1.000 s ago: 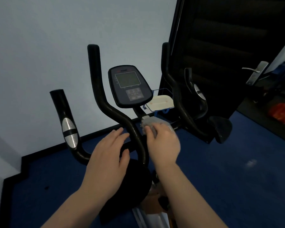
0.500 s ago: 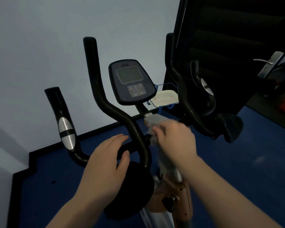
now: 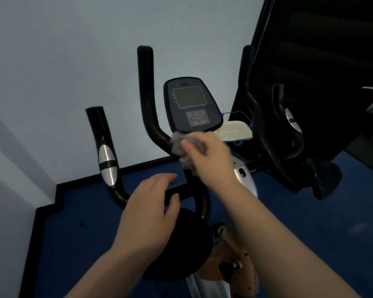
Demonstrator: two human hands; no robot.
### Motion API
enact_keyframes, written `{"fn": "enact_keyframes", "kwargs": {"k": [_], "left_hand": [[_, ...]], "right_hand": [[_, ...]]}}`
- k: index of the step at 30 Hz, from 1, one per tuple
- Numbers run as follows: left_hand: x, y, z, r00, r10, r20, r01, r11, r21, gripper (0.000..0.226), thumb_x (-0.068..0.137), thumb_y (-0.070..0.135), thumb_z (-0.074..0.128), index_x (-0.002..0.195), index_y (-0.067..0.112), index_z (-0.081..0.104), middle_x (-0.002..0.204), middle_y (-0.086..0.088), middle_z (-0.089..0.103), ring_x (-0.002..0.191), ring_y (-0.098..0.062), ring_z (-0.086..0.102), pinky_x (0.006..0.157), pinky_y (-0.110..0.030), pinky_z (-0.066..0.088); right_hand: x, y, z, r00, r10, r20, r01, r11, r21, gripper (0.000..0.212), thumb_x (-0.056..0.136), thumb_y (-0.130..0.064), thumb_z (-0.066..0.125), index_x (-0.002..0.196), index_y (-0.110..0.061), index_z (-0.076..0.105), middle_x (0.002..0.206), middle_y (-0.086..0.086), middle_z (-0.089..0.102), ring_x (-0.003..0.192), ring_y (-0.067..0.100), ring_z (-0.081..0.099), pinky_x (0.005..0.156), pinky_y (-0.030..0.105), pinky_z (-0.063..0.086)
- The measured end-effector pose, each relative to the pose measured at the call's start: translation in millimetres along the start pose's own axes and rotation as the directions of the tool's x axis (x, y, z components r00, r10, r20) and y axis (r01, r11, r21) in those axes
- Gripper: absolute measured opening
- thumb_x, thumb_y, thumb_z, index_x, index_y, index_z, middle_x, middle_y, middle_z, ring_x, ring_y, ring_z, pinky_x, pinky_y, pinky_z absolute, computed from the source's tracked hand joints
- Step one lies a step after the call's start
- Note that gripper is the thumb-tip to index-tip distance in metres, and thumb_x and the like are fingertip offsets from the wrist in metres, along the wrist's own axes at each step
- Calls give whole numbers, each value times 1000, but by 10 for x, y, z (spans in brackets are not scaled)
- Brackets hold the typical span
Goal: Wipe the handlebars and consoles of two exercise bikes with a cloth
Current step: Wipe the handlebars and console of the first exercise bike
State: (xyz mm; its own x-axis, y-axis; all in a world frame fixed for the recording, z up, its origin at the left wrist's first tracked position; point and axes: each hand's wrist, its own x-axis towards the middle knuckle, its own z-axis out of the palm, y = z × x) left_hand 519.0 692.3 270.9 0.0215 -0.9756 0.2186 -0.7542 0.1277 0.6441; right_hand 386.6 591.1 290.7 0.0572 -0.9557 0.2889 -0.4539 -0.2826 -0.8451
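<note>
Right grip (image 3: 211, 155) around one cloth (image 3: 186, 145)

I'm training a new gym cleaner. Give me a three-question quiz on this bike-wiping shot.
1. True or false: the cloth is in the left hand.
2. Which hand rests on the horizontal handlebar? A) left B) right
3. Fill in: the right hand presses the cloth just below the ____.

Key: 1 false; 2 A; 3 console

Cloth (image 3: 186, 147) higher, seemingly under console (image 3: 192, 104)
</note>
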Motion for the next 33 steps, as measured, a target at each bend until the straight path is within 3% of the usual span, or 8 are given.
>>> {"fn": "enact_keyframes", "kwargs": {"k": [6, 16, 18, 20, 22, 25, 29, 33], "left_hand": [[-18, -22, 10, 999, -26, -35, 25, 999, -26, 42, 94, 30, 51, 136, 34, 45, 128, 21, 47, 111, 11, 32, 94, -19, 33], [-65, 5, -18, 999, 10, -34, -10, 1000, -19, 40, 95, 30, 50, 134, 33, 46, 122, 23, 46, 106, 0, 46, 92, -23, 41], [-67, 11, -27, 1000, 12, -24, -12, 1000, -21, 39, 95, 29, 50, 133, 33, 47, 123, 22, 48, 107, 0, 45, 92, -24, 42], [-67, 7, -31, 1000, 5, -24, -6, 999, -37, 38, 95, 29, 50, 132, 34, 48, 118, 25, 45, 109, 2, 44, 92, -22, 41], [-65, 6, -18, 1000, -6, -27, 5, 999, -46, 37, 95, 29, 50, 131, 35, 48, 114, 28, 42, 106, 2, 45, 88, -21, 39], [-56, 18, -16, 1000, -21, -18, 20, 998, -53, 37, 95, 28, 51, 130, 37, 49, 110, 30, 41, 102, 2, 45, 83, -20, 37], [-51, 17, -22, 999, -30, -13, 29, 997, -68, 36, 94, 27, 51, 128, 37, 50, 105, 35, 39, 103, 3, 44, 84, -22, 39], [-35, 12, -14, 999, -37, -15, 36, 997, -62, 37, 94, 27, 51, 130, 36, 50, 113, 28, 43, 105, 5, 41, 88, -23, 38]], "right_hand": [[-476, 291, -12, 981, -195, -25, 194, 981, -15, 13, 90, -18, 62, 100, -22, 69, 91, -8, 59, 87, -3, 56, 74, 6, 39], [-1252, 407, -137, 998, -52, -29, 56, 989, 138, 14, 89, -19, 63, 99, -20, 71, 86, -7, 62, 84, 7, 62, 73, 13, 44], [-1153, 338, -290, 994, -91, 62, 87, 993, 74, 13, 87, -28, 64, 96, -21, 72, 83, -10, 62, 81, 7, 61, 71, 12, 43], [-896, 292, -441, 991, -124, -46, 122, 992, -44, 17, 87, -33, 61, 92, -20, 71, 82, -8, 59, 78, 8, 57, 68, 16, 42], [-537, 233, -491, 966, -53, -254, -18, 962, -272, 18, 91, -32, 58, 98, -20, 69, 91, -3, 55, 79, 10, 56, 65, 25, 39], [-346, 175, -127, 979, 115, -167, -192, 786, -587, 24, 96, -33, 48, 102, -18, 65, 107, 5, 54, 88, 28, 59, 66, 30, 33], [-473, 242, -135, 990, 106, -92, -138, 863, -485, 31, 96, -40, 44, 82, -19, 61, 84, -1, 59, 81, 22, 58, 61, 31, 36], [-323, 157, -192, 998, 44, -52, -68, 746, -663, 28, 97, -31, 44, 80, -18, 62, 82, 3, 59, 80, 26, 61, 54, 28, 29]]}}
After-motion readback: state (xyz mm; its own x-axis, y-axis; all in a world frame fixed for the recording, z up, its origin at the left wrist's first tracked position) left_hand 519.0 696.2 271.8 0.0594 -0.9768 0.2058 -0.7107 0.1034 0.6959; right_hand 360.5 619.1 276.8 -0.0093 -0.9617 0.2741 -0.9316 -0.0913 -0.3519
